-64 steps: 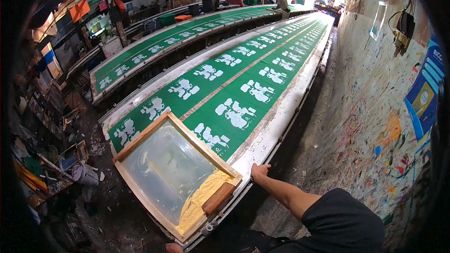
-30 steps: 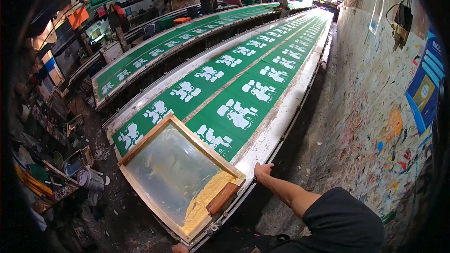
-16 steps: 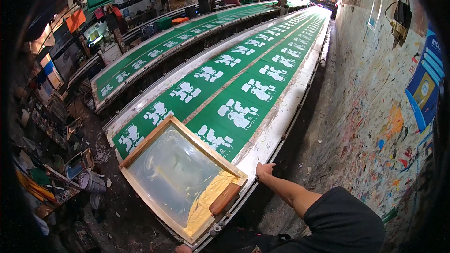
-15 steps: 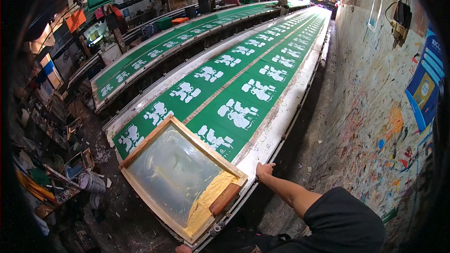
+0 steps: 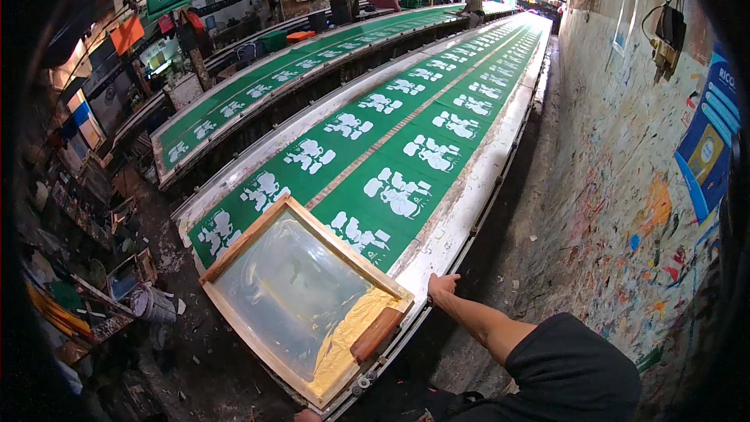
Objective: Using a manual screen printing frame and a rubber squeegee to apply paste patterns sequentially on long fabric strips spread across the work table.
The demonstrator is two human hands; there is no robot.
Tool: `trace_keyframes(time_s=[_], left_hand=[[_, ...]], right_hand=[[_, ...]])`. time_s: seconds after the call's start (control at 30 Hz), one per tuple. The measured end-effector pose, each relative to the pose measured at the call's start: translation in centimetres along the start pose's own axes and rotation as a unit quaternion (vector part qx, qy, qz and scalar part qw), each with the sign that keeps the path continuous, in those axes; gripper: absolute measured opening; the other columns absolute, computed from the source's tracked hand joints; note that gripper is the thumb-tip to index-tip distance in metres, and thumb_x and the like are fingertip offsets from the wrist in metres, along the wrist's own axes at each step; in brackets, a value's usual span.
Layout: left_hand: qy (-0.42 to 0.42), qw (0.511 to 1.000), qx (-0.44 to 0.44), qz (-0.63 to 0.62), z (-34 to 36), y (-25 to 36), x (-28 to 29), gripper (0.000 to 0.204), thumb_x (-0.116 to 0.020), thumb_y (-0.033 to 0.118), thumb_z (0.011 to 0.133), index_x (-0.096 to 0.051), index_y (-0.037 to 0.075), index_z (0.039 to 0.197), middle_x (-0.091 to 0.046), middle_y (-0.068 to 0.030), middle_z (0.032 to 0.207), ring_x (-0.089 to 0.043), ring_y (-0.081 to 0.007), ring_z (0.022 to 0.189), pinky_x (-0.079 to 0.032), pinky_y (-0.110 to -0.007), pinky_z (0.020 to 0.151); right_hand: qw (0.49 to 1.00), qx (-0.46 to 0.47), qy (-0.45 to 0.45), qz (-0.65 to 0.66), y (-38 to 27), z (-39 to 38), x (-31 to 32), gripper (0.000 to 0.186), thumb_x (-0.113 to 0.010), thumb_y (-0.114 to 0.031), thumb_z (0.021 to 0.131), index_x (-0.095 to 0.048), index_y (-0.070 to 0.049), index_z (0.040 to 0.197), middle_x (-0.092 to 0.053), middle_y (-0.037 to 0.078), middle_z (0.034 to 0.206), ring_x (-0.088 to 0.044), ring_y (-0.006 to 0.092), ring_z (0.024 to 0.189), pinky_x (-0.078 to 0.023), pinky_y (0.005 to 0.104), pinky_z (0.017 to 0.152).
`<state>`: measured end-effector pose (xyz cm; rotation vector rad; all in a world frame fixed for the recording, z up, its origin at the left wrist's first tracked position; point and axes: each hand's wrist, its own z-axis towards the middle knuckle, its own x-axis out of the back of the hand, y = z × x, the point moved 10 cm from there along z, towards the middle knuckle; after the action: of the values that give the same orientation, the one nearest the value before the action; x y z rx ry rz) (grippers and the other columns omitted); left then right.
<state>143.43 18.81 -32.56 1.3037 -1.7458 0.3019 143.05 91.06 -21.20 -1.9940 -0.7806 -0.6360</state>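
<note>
My right hand [image 5: 444, 285] rests on the pale right edge of the long printing table [image 5: 437, 254], just past the screen's right corner. A finger of it is stretched outward, and it holds nothing that I can see. Only a bit of my left hand [image 5: 307, 416] shows at the lower border, by the screen's near corner; its fingers are hidden. A wooden-framed printing screen [image 5: 273, 289] lies at the table's near end. Yellow-gold ink [image 5: 348, 336] is pooled along its right side, where a brown wooden-handled squeegee [image 5: 378, 334] leans on the frame.
Green fabric [image 5: 355, 203] with rows of white prints covers the table. A second long table [image 5: 258, 113] runs parallel on the left. A person [image 5: 472, 1] stands far back beside it. A paint-splattered wall [image 5: 617, 211] rises at right; a pale bucket [image 5: 152, 303] stands at lower left.
My hands, the screen and the squeegee keep practically the same places. The far person has shifted slightly.
</note>
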Motion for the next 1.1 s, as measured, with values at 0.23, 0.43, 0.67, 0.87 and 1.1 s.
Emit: trace_keyframes(time_s=[0.23,0.43,0.67,0.87,1.1], left_hand=[[0.05,0.999,0.003,0.001,-1.5,1.9,1.2,0.035,-0.062,0.035,0.089,-0.071,0.001,0.094,-0.071,-0.0119,0.086,-0.065,-0.0275,0.074,-0.051,-0.042,0.061],[0.06,0.996,-0.007,0.058,0.3,1.7,0.3,0.034,-0.062,0.034,0.088,-0.071,0.002,0.088,-0.071,-0.0076,0.079,-0.065,-0.0251,0.068,-0.049,-0.043,0.055],[0.053,0.994,0.033,0.09,-0.2,-0.1,-0.1,0.036,-0.06,0.035,0.089,-0.072,0.001,0.094,-0.071,-0.0095,0.087,-0.067,-0.0248,0.078,-0.051,-0.042,0.06],[0.032,0.996,0.008,0.079,-1.8,0.5,0.0,0.037,-0.06,0.035,0.089,-0.072,0.001,0.096,-0.072,-0.0111,0.089,-0.068,-0.0259,0.082,-0.052,-0.042,0.062],[0.012,0.997,-0.03,0.071,-6.0,3.5,2.8,0.038,-0.059,0.035,0.089,-0.072,0.001,0.098,-0.072,-0.0129,0.092,-0.068,-0.0273,0.086,-0.052,-0.042,0.065]], right_hand=[[1.0,-0.01,0.012,-0.002,0.8,1.5,0.5,0.095,-0.071,-0.03,0.079,-0.017,0.003,0.15,-0.054,0.028,0.131,-0.056,0.0407,0.12,-0.044,0.0445,0.104],[1.0,0.014,0.005,-0.014,0.2,0.7,0.5,0.091,-0.067,-0.028,0.082,-0.014,0.006,0.148,-0.053,0.031,0.13,-0.055,0.0415,0.119,-0.044,0.0461,0.103],[1.0,0.016,0.017,-0.014,-0.2,0.7,0.5,0.096,-0.07,-0.029,0.078,-0.016,0.008,0.148,-0.059,0.03,0.123,-0.06,0.0399,0.114,-0.047,0.043,0.102],[1.0,0.006,-0.01,-0.003,-0.3,0.2,0.7,0.094,-0.069,-0.028,0.079,-0.015,0.006,0.148,-0.054,0.031,0.128,-0.057,0.0413,0.117,-0.045,0.045,0.103],[1.0,0.001,-0.006,-0.005,0.1,0.3,0.5,0.088,-0.067,-0.028,0.081,-0.016,0.006,0.145,-0.054,0.031,0.127,-0.056,0.042,0.118,-0.045,0.0479,0.102]])
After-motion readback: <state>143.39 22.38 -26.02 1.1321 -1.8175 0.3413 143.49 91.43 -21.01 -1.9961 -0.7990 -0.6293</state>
